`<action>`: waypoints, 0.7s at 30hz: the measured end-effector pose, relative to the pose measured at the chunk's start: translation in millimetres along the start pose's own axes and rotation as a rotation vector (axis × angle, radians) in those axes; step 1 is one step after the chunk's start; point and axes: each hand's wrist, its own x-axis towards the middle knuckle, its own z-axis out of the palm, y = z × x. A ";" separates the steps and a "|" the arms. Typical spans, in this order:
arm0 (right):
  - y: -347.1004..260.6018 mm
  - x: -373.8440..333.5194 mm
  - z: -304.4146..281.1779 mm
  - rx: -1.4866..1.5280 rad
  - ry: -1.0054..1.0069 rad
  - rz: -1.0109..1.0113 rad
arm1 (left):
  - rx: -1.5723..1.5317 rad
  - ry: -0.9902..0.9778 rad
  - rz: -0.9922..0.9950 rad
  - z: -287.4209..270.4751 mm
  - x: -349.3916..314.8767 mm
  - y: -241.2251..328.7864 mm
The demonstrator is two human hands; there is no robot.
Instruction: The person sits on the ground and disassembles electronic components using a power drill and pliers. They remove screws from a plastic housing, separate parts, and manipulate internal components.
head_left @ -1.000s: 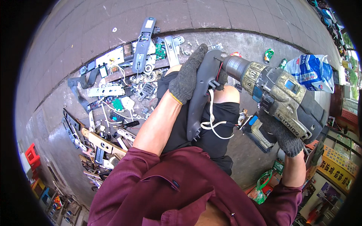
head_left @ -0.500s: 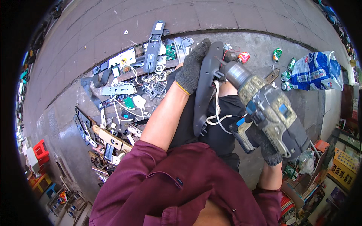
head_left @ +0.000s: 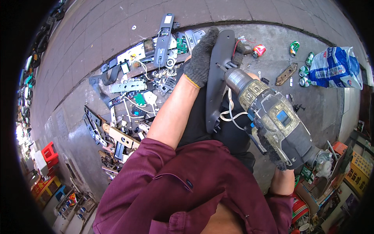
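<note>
In a dark knitted glove, my left hand (head_left: 201, 60) is closed around the upper left edge of a long dark-grey plastic casing (head_left: 216, 87), which stands lengthwise above my lap. White wires (head_left: 230, 107) hang from the casing's right side. My right hand (head_left: 270, 150), gloved too and largely hidden beneath the tool, grips a worn cordless drill (head_left: 269, 103). The drill points up and left; the bit at its chuck meets the casing's right side, near some short posts. Whether the bit sits in a screw cannot be made out.
Circuit boards, straps and broken plastic parts (head_left: 136, 93) lie heaped at the left. Crushed cans (head_left: 295, 48) and a blue-white plastic bag (head_left: 331, 68) are at the far right. A flat brown part (head_left: 286, 74) lies nearer. A cluttered box (head_left: 321, 183) stands at the lower right.
The drill has moved left and slightly up, bringing its bit from apart to against the casing. The casing has shifted a little in view, still in my left hand.
</note>
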 end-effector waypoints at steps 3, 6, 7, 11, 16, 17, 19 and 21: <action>-4.2 -0.2 -3.5 -0.016 0.006 -0.004 | 0.034 0.025 0.008 -0.1 0.9 -0.9; -10.0 -0.3 -8.1 -0.038 0.012 -0.005 | 0.060 0.055 0.016 0.7 3.1 -1.1; -12.1 0.8 -9.8 -0.048 0.016 -0.008 | 0.071 0.061 0.017 1.6 3.7 -1.6; -19.2 5.5 -13.6 -0.086 0.017 -0.014 | 0.092 0.104 0.032 5.7 3.6 -0.7; -28.6 7.3 -16.6 -0.116 0.025 -0.023 | 0.097 0.221 0.082 10.7 0.6 -1.8; -30.6 5.3 -17.1 -0.117 0.028 -0.019 | 0.084 0.165 0.053 10.4 -0.5 -0.9; -33.4 6.3 -17.7 -0.120 0.030 -0.033 | -0.010 0.017 -0.014 8.1 -1.0 2.3; -33.8 10.1 -16.8 -0.115 0.030 -0.049 | -0.108 -0.090 -0.042 3.6 0.0 5.4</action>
